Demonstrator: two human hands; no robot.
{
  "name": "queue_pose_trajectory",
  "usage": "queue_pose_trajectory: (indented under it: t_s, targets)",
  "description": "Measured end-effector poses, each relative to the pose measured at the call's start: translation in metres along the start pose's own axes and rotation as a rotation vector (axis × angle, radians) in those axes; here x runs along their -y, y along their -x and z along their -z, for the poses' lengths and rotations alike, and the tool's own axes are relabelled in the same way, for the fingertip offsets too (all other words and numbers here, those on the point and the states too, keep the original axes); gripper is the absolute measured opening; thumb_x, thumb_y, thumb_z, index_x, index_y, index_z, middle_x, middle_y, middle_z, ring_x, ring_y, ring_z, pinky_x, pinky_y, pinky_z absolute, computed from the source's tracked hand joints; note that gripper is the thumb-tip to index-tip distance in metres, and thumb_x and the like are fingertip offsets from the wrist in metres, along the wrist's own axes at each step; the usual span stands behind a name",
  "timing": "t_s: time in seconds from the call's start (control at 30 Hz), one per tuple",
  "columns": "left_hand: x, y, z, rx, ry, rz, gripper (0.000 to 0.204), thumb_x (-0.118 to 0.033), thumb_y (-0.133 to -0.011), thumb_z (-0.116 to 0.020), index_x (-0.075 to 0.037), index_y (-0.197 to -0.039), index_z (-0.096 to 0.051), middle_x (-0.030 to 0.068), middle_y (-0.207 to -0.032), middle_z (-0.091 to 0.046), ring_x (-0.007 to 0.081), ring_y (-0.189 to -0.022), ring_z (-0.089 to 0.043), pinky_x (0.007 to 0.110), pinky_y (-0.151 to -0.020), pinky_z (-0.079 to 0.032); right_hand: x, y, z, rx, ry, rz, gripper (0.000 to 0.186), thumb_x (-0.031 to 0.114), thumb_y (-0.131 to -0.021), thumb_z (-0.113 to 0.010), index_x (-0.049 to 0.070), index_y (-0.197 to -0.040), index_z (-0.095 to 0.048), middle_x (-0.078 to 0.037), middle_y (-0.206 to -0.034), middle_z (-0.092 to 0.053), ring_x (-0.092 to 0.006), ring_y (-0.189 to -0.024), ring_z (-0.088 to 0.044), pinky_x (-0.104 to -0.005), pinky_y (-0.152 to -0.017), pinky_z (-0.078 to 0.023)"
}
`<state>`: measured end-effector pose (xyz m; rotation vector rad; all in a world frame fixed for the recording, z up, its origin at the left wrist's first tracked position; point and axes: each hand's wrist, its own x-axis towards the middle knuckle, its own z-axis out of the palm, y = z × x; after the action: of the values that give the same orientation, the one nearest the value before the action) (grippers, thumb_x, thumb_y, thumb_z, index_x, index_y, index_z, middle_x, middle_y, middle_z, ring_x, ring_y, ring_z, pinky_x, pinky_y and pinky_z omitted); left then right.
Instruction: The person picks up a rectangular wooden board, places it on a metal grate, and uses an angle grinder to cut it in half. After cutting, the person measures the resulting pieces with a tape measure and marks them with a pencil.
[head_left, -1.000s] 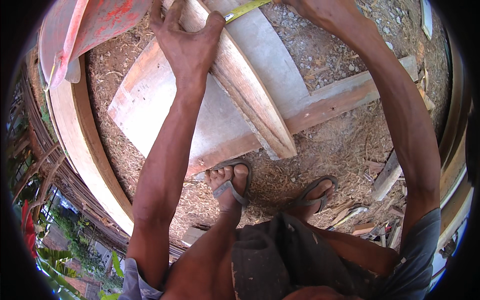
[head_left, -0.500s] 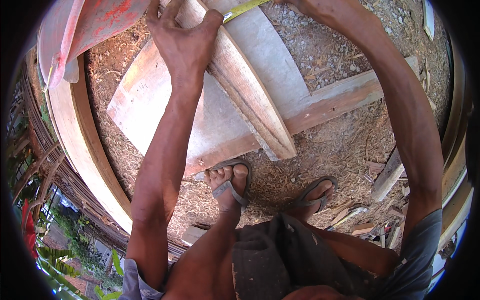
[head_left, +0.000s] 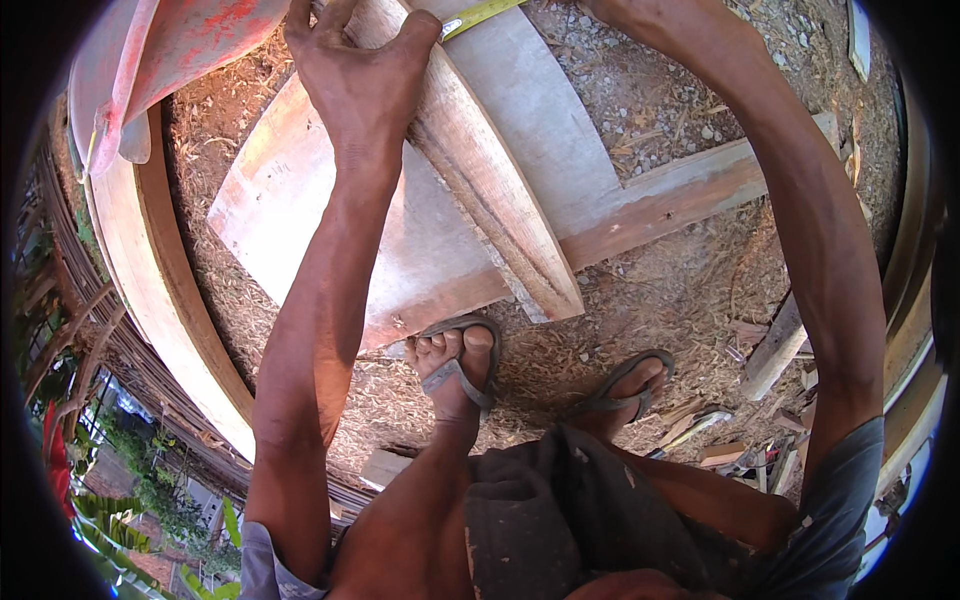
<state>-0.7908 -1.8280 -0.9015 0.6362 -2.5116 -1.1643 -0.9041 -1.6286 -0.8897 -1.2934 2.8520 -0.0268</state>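
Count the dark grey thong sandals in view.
2. One dark grey thong sandal is on the left foot, left of the long, rough wooden beam's near end; the other sandal is on the right foot, right of it. Any beneath the legs would be hidden.

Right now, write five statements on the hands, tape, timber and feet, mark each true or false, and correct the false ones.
1. The left hand touches the wooden beam. True.
2. The tape is red. False; the tape is yellow.
3. The wooden beam lies across a pale panel. True.
4. Both feet are bare. False; both feet wear dark sandals.
5. The right hand is fully in view. False; the top edge crops the right hand.
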Motion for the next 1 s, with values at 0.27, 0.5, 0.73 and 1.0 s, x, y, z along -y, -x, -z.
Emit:
queue_pose_trajectory:
  t_s: [0.27,0.5,0.73,1.0]
  targets:
    - [0.0,-0.001,0.0,0.063,0.026,0.034,0.076,-0.016,-0.076,-0.075,0.004,-0.143,-0.043,0.0205,-0.146,-0.045,0.0351,-0.133,-0.044,0.045,-0.112,-0.037,0.008,0.006,0.01,-0.016,-0.018,-0.032,0.023,0.023,-0.084,-0.062,0.01,-0.068,-0.072,-0.011,-0.071,-0.067,-0.026,-0.08,-0.06,-0.0448,-0.08,-0.037]
    - [0.002,0.002,0.0,0.034,-0.146,-0.062,0.065,-0.018,-0.078,-0.075,0.0,-0.136,-0.053,0.0207,-0.154,-0.03,0.0361,-0.142,-0.032,0.047,-0.115,-0.033,0.006,0.001,0.007,0.046,-0.002,-0.044,0.022,0.025,-0.084,-0.063,0.012,-0.071,-0.074,-0.01,-0.073,-0.068,-0.0256,-0.083,-0.061,-0.0431,-0.081,-0.038]
    - [0.012,0.001,-0.005,0.026,-0.032,-0.118,0.066,-0.026,-0.079,-0.075,-0.005,-0.138,-0.053,0.0217,-0.154,-0.027,0.0361,-0.143,-0.031,0.046,-0.115,-0.032,0.003,0.0,0.001,0.013,0.036,-0.001,0.021,0.025,-0.083,-0.063,0.014,-0.07,-0.074,-0.008,-0.074,-0.068,-0.0255,-0.083,-0.061,-0.0438,-0.081,-0.038]
    - [0.007,0.004,-0.002,0.036,0.081,-0.012,0.061,-0.027,-0.08,-0.075,-0.009,-0.136,-0.058,0.0216,-0.156,-0.025,0.0362,-0.144,-0.03,0.045,-0.115,-0.032,0.002,0.003,-0.01,-0.078,0.043,0.062,0.019,0.022,-0.078,-0.059,0.015,-0.067,-0.074,-0.007,-0.072,-0.068,-0.0254,-0.084,-0.061,-0.0438,-0.082,-0.039]
